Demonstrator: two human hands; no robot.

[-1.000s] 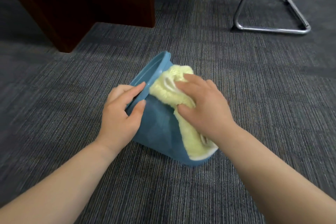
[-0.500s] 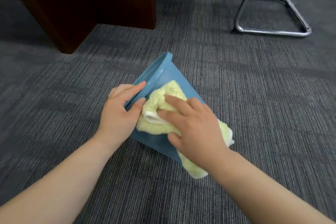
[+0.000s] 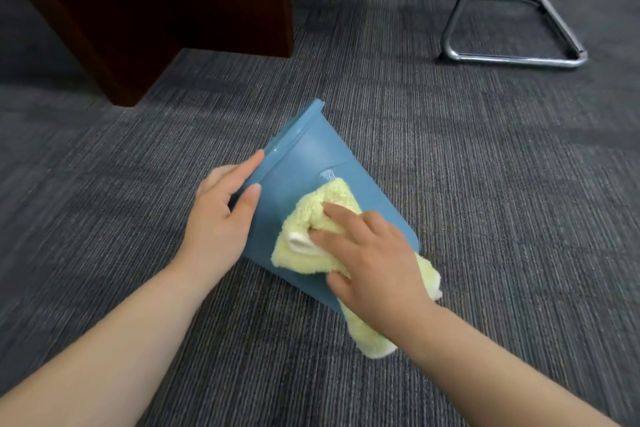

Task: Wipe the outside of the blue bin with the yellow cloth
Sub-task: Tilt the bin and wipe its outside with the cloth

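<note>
Tipped blue bin point(image 3: 313, 163) lies on carpet point(image 3: 485, 191) between hands; left hand point(image 3: 221, 218) grips rim, likely bracing against sliding; right hand point(image 3: 374, 263), fingers spread flat, presses bunched yellow cloth point(image 3: 311, 215) onto upturned wall

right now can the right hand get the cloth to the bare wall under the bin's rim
Probably yes. The right hand presses the yellow cloth on the side of the blue bin, and the wall above is bare; the left hand grips the rim only at its near end.
</note>
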